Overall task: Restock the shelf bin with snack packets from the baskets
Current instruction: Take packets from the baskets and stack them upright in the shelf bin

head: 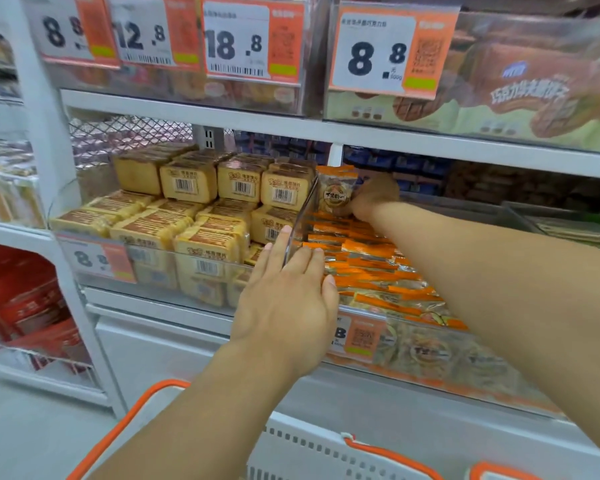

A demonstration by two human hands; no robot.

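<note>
1. right hand (373,197) reaches deep into the clear shelf bin (413,336), fingers curled round an upright snack packet (336,192) w/ orange top edge & round logo, at the bin's back left corner, just beside the clear divider (300,220).
2. left hand (288,299) is at the bin's front, fingers straight & together, palm down; fingertips lie on the divider's top edge & on the front packets. holds nothing.
3. bin is full of flat orange-and-silver packets (371,268), layered in overlapping rows front to back; more show thru the clear front wall, behind an orange price tag (359,336).
4. bin to the left holds yellow wrapped cakes (187,216) w/ barcodes, stacked two tiers at the back, one lower tier in front.
5. shelf above: price tags reading 8.8, 12.8, 18.8 (236,43), 8.8; brown-and-green biscuit bags (520,98) behind the right one, blurred.
6. bottom of view: white basket (309,452) w/ orange handles, slotted rim, below both forearms; contents not visible.
7. far left: red boxes (25,299) on a neighbouring rack.
</note>
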